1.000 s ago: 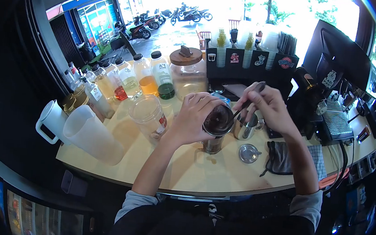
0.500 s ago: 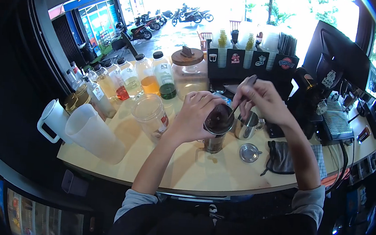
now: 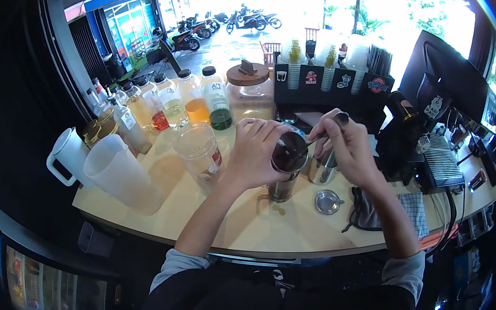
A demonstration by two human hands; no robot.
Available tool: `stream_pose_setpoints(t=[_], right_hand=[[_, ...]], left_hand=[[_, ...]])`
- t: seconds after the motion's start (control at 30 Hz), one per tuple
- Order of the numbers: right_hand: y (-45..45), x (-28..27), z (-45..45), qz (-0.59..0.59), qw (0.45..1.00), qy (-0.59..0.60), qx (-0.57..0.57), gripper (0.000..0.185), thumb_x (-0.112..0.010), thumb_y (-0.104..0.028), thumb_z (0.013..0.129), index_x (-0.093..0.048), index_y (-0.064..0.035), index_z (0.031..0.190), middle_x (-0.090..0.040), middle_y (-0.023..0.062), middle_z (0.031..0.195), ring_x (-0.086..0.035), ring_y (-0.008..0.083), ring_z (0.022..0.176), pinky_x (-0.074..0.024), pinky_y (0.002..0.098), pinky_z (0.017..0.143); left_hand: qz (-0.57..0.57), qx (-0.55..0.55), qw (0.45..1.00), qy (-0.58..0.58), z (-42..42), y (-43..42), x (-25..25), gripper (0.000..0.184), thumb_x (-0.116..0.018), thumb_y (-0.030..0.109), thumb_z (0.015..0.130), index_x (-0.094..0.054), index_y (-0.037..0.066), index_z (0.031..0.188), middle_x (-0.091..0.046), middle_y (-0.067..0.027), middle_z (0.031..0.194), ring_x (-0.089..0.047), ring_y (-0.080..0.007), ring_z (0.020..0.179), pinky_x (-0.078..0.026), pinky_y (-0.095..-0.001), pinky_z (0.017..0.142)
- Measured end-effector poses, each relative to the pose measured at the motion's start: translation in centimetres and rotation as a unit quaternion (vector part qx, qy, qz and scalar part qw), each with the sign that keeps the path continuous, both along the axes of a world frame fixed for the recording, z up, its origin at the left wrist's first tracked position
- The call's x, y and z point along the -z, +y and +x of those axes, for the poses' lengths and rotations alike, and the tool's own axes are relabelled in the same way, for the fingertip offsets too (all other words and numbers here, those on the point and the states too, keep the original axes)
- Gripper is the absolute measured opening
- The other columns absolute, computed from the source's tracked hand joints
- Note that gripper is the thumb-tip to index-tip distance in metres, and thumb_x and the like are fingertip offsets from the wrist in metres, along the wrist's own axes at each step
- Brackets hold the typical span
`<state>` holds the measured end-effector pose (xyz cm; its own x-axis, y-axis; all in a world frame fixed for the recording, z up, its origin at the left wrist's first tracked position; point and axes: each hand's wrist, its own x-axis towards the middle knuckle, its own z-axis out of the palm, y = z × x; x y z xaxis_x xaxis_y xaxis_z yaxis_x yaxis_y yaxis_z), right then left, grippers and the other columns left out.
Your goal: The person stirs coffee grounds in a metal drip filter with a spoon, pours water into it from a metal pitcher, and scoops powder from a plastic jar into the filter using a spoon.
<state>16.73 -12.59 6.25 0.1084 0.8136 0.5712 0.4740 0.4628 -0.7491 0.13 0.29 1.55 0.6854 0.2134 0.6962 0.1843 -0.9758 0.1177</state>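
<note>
1. Dark-filled vessel sits near the middle of our view, above the tabletop, its round mouth facing up toward us. A clear glass shows directly under it (whether the two touch, we cannot tell).
2. Our left hand is the nearer one: its fingers curl around the vessel's left side, thumb on the near edge, gripping it.
3. Our right hand pinches a dark-handled utensil, fingers closed narrowly around it. From those fingers, the vessel lies to the left and slightly lower.
4. The utensil's long axis slants down and leftward, from the right fingers toward the vessel's right rim; its far end is too small to make out.
5. Just right of the vessel, beneath the right hand, stands a metal pitcher; nearer us lies a round metal piece.
6. Farther left, past our left wrist, we have a clear jar, then a frosted pitcher.
</note>
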Motion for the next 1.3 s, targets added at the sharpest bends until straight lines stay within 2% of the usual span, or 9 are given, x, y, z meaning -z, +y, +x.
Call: stream_pose_setpoints(t=[0.17, 0.4, 0.7, 0.77, 0.9, 0.97, 1.1, 1.17, 1.3], right_hand=[[-0.4, 0.8, -0.7, 0.005, 0.997, 0.068, 0.032, 0.023, -0.038, -0.014, 0.102, -0.050, 0.0023, 0.091, -0.061, 0.0076, 0.080, -0.063, 0.0085, 0.064, -0.0506, 0.0229, 0.058], [-1.3, 2.3, -0.7, -0.001, 0.998, 0.058, 0.038, 0.021, -0.040, -0.016, 0.102, -0.049, 0.0013, 0.094, -0.063, 0.0085, 0.081, -0.067, 0.0107, 0.070, -0.0536, 0.0234, 0.062], [-1.5, 2.6, -0.7, 0.056, 0.995, -0.035, 0.070, 0.019, -0.044, -0.016, 0.101, -0.048, 0.0017, 0.093, -0.064, 0.0085, 0.080, -0.068, 0.0133, 0.073, -0.0557, 0.0252, 0.065], [-1.7, 2.6, -1.2, -0.006, 0.998, 0.040, 0.038, 0.020, -0.044, -0.016, 0.101, -0.048, 0.0023, 0.093, -0.063, 0.0085, 0.080, -0.069, 0.0134, 0.074, -0.0559, 0.0252, 0.067], [-1.7, 2.8, -1.3, 0.030, 0.998, 0.033, 0.049, 0.021, -0.044, -0.017, 0.101, -0.048, 0.0028, 0.093, -0.063, 0.0090, 0.082, -0.069, 0.0144, 0.075, -0.0560, 0.0251, 0.067], [-1.6, 2.6, -1.2, -0.011, 0.994, 0.106, 0.013, 0.022, -0.043, -0.017, 0.101, -0.047, 0.0033, 0.094, -0.063, 0.0100, 0.084, -0.069, 0.0153, 0.077, -0.0565, 0.0254, 0.068], [-1.8, 2.6, -0.6, 0.003, 0.993, 0.116, 0.004, 0.023, -0.043, -0.018, 0.102, -0.048, 0.0028, 0.095, -0.063, 0.0110, 0.088, -0.068, 0.0164, 0.080, -0.0571, 0.0266, 0.069], [-2.0, 2.3, -0.5, 0.040, 0.980, 0.190, -0.044, 0.023, -0.042, -0.019, 0.102, -0.047, 0.0022, 0.096, -0.063, 0.0122, 0.090, -0.068, 0.0169, 0.083, -0.0573, 0.0277, 0.069], [-2.2, 2.4, -0.1, 0.072, 0.990, 0.120, -0.030, 0.023, -0.044, -0.016, 0.101, -0.054, 0.0047, 0.098, -0.063, 0.0155, 0.097, -0.068, 0.0175, 0.084, -0.0570, 0.0280, 0.073]], left_hand=[[0.016, -0.033, 0.999, -0.013, 0.6, -0.7, 0.5, 0.082, -0.086, 0.035, 0.046, -0.053, 0.015, 0.118, -0.057, -0.0024, 0.108, -0.054, -0.0224, 0.106, -0.030, -0.0448, 0.100], [0.008, -0.042, 0.999, -0.033, 0.5, -0.8, 0.5, 0.084, -0.086, 0.032, 0.044, -0.052, 0.016, 0.118, -0.056, -0.0015, 0.109, -0.054, -0.0223, 0.107, -0.030, -0.0451, 0.100], [0.008, -0.046, 0.998, -0.037, 0.7, -1.1, 0.7, 0.085, -0.088, 0.028, 0.044, -0.051, 0.015, 0.119, -0.056, -0.0014, 0.110, -0.053, -0.0222, 0.108, -0.030, -0.0454, 0.099], [0.014, -0.049, 0.998, -0.036, 0.7, -1.1, 0.7, 0.085, -0.088, 0.028, 0.044, -0.051, 0.015, 0.119, -0.056, -0.0014, 0.110, -0.053, -0.0220, 0.109, -0.030, -0.0453, 0.099], [0.002, -0.050, 0.998, -0.039, 0.5, -1.0, 0.9, 0.084, -0.088, 0.028, 0.043, -0.052, 0.015, 0.118, -0.056, -0.0013, 0.111, -0.052, -0.0220, 0.109, -0.030, -0.0449, 0.099], [0.003, -0.056, 0.998, -0.036, 0.3, -0.8, 0.8, 0.084, -0.088, 0.028, 0.044, -0.052, 0.015, 0.118, -0.056, -0.0013, 0.111, -0.052, -0.0221, 0.109, -0.030, -0.0446, 0.099], [-0.039, -0.038, 0.998, -0.032, -0.2, 0.0, 0.8, 0.081, -0.087, 0.033, 0.048, -0.053, 0.014, 0.118, -0.056, -0.0028, 0.111, -0.052, -0.0232, 0.110, -0.030, -0.0434, 0.099], [-0.054, -0.031, 0.998, -0.033, -0.4, 0.4, 1.1, 0.079, -0.086, 0.035, 0.050, -0.053, 0.014, 0.119, -0.056, -0.0036, 0.111, -0.052, -0.0235, 0.110, -0.031, -0.0432, 0.099], [-0.127, -0.010, 0.992, -0.008, -0.3, 1.1, 1.6, 0.079, -0.086, 0.039, 0.052, -0.054, 0.013, 0.119, -0.056, -0.0058, 0.116, -0.051, -0.0257, 0.114, -0.030, -0.0426, 0.101]])
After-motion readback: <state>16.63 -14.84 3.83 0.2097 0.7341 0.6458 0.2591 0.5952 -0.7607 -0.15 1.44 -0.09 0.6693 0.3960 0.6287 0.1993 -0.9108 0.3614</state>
